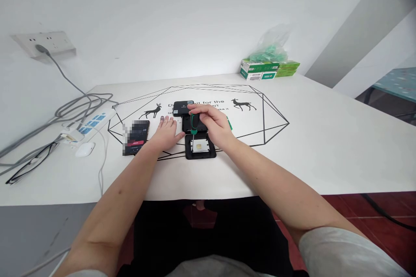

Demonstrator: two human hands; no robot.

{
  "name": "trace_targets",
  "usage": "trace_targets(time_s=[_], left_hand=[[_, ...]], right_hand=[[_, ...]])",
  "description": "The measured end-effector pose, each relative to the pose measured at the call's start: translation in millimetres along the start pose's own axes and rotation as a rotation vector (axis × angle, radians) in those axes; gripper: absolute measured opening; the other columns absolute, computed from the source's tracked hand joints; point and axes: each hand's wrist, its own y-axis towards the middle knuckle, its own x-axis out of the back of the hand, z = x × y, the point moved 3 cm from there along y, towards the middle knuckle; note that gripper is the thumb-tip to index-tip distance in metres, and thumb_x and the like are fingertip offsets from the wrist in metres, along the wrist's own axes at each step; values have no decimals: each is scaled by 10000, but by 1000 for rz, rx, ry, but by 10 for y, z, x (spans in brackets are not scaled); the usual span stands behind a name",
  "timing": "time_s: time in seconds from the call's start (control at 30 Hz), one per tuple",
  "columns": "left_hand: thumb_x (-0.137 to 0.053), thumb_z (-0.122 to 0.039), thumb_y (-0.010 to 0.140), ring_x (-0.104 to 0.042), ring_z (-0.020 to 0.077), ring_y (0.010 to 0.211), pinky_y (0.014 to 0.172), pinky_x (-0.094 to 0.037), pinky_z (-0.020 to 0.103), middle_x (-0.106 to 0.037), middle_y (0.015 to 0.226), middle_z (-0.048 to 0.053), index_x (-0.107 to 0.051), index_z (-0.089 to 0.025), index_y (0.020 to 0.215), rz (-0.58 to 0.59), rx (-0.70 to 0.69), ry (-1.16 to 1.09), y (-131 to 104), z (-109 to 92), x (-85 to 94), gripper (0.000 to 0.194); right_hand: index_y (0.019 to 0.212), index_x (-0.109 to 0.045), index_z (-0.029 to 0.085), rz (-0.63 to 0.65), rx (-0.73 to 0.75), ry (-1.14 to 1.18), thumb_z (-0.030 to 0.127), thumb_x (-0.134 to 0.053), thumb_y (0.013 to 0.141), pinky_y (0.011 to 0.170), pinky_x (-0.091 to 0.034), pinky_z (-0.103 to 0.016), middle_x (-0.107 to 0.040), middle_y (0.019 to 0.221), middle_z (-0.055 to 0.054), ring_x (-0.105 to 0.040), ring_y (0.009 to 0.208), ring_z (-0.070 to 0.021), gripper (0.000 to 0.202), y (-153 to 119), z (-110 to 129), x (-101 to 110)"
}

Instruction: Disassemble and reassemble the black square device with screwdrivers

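My right hand (216, 125) grips a black and green screwdriver (194, 126), held almost upright. Its shaft points down into a black square casing (212, 155) near the table's front. Inside the casing sits a pale board (204, 149) with a gold-coloured square; I cannot tell whether the tip touches a screw. My left hand (166, 135) lies flat on the table, fingers spread, its thumb close to the casing. Just behind the casing is another black part (187, 124), partly covered by my right hand. A flat black piece with small labels (181, 109) lies farther back.
A phone (141, 132) lies left of my left hand. Farther left are a power strip (97, 124), coiled grey cables (81, 104), a white earbud case (85, 149) and glasses (32, 162). Green and white boxes (260, 68) under a plastic bag (273, 47) stand against the wall.
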Motion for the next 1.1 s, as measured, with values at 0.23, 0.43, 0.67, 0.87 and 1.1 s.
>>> trace_targets(time_s=[0.23, 0.43, 0.67, 0.87, 1.1], left_hand=[[-204, -681, 1134, -66, 416, 1763, 1402, -70, 655, -122, 1884, 232, -200, -48, 1805, 92, 98, 46, -61, 0, -6, 922], [-189, -695, 1141, -39, 400, 1767, 1410, -60, 619, -106, 1884, 233, -197, -14, 1804, 108, 115, 64, -77, -37, 29, 951], [-167, -721, 1140, -42, 426, 1763, 1405, -74, 633, -103, 1884, 234, -196, -21, 1808, 103, 106, 74, -45, -1, -8, 968], [-210, -704, 1144, -27, 430, 1763, 1407, -62, 637, -101, 1884, 235, -187, 1, 1805, 114, 111, 71, -62, -24, 18, 967], [-237, -682, 1143, -29, 426, 1762, 1407, -56, 642, -104, 1882, 237, -196, 1, 1803, 114, 117, 58, -69, -37, 27, 951]], right_hand=[[1061, -685, 285, 2, -74, 52, 561, -870, 905, 1081, -638, -538, -779, 1437, -111, -809, 1213, -285, 367, -7, -54, -60], [1171, -580, 322, -3, -146, 167, 540, -861, 916, 1131, -656, -500, -765, 1455, -82, -802, 1269, -256, 437, -34, -84, -107], [1288, -687, 333, 79, -29, 67, 424, -609, 1076, 1138, -629, -545, -712, 1502, -82, -726, 1354, -275, 244, -51, -79, -69], [1191, -814, 327, -25, 144, -206, 217, -500, 1067, 1101, -601, -548, -665, 1173, -75, -682, 1200, -252, 355, -13, -20, 17], [1172, -744, 318, -44, 72, -73, 407, -593, 1093, 1061, -635, -516, -775, 1254, -72, -751, 1183, -250, 193, -30, -16, -30]])
